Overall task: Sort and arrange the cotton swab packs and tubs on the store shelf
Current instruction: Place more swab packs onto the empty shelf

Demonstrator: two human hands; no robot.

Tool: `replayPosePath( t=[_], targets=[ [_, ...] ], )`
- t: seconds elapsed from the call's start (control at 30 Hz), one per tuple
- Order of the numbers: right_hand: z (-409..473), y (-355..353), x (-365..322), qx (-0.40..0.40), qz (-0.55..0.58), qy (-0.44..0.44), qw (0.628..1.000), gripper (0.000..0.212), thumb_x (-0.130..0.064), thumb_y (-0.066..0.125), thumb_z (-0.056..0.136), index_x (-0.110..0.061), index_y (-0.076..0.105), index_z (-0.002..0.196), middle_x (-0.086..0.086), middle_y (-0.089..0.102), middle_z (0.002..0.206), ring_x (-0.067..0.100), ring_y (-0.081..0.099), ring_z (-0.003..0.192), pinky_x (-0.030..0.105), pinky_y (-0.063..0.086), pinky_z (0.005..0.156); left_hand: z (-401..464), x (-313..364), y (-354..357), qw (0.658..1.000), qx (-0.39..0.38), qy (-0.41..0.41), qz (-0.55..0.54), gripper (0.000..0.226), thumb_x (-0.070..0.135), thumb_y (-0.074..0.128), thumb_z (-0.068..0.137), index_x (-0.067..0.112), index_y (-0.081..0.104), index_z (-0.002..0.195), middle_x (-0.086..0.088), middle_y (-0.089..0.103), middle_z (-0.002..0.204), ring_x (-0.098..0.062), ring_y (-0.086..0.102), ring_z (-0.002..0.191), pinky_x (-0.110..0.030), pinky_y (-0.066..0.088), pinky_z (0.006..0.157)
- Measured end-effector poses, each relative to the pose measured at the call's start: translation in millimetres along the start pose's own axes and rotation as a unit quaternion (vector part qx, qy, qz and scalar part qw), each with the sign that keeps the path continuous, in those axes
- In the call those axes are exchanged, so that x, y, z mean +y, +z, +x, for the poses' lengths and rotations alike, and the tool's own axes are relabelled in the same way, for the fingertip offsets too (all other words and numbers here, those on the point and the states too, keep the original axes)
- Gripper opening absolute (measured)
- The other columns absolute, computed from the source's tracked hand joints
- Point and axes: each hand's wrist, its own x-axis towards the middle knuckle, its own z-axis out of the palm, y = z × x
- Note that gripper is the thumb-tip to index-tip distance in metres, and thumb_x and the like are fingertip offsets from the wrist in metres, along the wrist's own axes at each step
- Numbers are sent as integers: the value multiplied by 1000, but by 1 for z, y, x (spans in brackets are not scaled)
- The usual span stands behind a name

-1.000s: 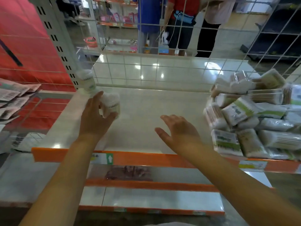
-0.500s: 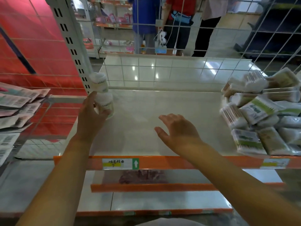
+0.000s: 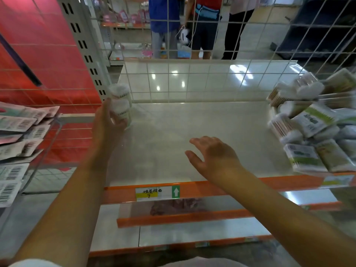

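At the far left corner of the pale store shelf [image 3: 202,132], my left hand [image 3: 107,124] curls its fingers around a cotton swab tub [image 3: 123,110], which sits just in front of a second tub [image 3: 119,92] standing against the wire grid back [image 3: 192,79] and beside the perforated grey upright [image 3: 84,45]. My right hand [image 3: 215,157] hovers over the middle of the shelf with fingers spread and relaxed, holding nothing. Between my two hands, and from there back to the grid, the shelf surface lies bare and glossy, with a wide stretch of it running right toward a heap of cotton swab packs [image 3: 312,128], bagged and boxed, some with green labels, piled loosely at the right end, well apart from the tubs. The front packs of that heap lie right at the orange front edge [image 3: 250,186], which carries a yellow and white price label [image 3: 154,193] with a green arrow. Below it, two more orange-edged shelves [image 3: 173,218] step forward toward me. To the left, beyond a wire divider [image 3: 57,132], flat packets with barcodes [image 3: 17,135] overlap on a neighbouring shelf in front of a red panel [image 3: 38,54]. Through the grid, a tiled floor reflects ceiling lights, and three people [image 3: 194,26] stand in the aisle, seen only from the waist down, near further racks of goods.
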Motion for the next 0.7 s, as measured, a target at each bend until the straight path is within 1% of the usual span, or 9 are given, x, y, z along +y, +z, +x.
replayPosePath(
  t=[0.03, 0.1, 0.13, 0.17, 0.27, 0.43, 0.47, 0.6, 0.7],
  targets=[
    [0, 0, 0, 2, 2, 3, 1000, 46, -44, 34, 97, -21, 41, 136, 1, 52, 130, 20, 47, 117, 32, 43, 91, 3, 0, -1, 1000, -4, -6, -5, 48, 8, 72, 76, 5, 49, 118, -9, 58, 101, -15, 53, 85, -29, 52, 70],
    [1, 1, -1, 3, 3, 6, 1000, 46, -44, 35, 97, -21, 41, 136, 1, 52, 130, 20, 47, 117, 32, 42, 91, 7, 2, -2, 1000, -14, -12, -7, 47, 9, 72, 76, 8, 50, 118, -5, 57, 99, -10, 50, 81, -13, 42, 61],
    [1, 2, -1, 2, 2, 7, 1000, 46, -44, 35, 97, -21, 41, 136, 1, 52, 130, 20, 47, 117, 32, 42, 91, 9, 3, -2, 1000, -19, -19, -2, 47, 10, 71, 77, 10, 50, 119, -7, 57, 102, -10, 49, 83, -12, 38, 60],
    [2, 2, -1, 1, 2, 8, 1000, 46, -44, 35, 97, -21, 41, 136, 1, 52, 130, 20, 48, 117, 32, 42, 90, 11, 5, -2, 999, -25, -33, 3, 47, 10, 71, 78, 11, 49, 120, -8, 57, 105, -12, 49, 86, -14, 36, 62],
    [2, 3, -3, 1, 1, 8, 1000, 46, -44, 35, 97, -22, 41, 136, 0, 52, 131, 19, 48, 117, 31, 42, 90, 17, 6, -4, 996, -51, -71, 6, 51, 7, 68, 81, 14, 46, 126, -8, 54, 110, -17, 48, 93, -27, 40, 72],
    [3, 4, -6, 2, 9, 12, 1000, 44, -43, 36, 97, -21, 45, 133, 0, 53, 130, 18, 49, 116, 31, 43, 90, 26, 2, -6, 989, -88, -116, 28, 59, 5, 68, 80, 12, 40, 131, -16, 51, 126, -31, 52, 110, -35, 44, 82],
    [3, 5, -6, 3, 10, 13, 1000, 43, -42, 36, 97, -20, 47, 132, 0, 54, 129, 18, 50, 115, 31, 44, 89, 28, 2, -6, 988, -91, -123, 27, 59, 4, 68, 80, 13, 40, 131, -16, 50, 127, -32, 51, 111, -36, 45, 83],
    [3, 7, -8, 1, 14, 14, 1000, 42, -41, 37, 97, -20, 48, 131, -1, 55, 128, 18, 50, 115, 30, 44, 90, 34, -2, -6, 988, -98, -114, 34, 59, 2, 69, 77, 14, 40, 128, -18, 50, 123, -34, 53, 107, -35, 45, 78],
    [2, 8, -7, 1, 18, 13, 1000, 42, -41, 37, 97, -20, 48, 131, -1, 55, 128, 17, 50, 114, 29, 44, 89, 35, -1, -6, 988, -94, -119, 40, 58, 1, 69, 77, 11, 41, 126, -18, 51, 122, -34, 52, 106, -39, 47, 81]
  ],
)
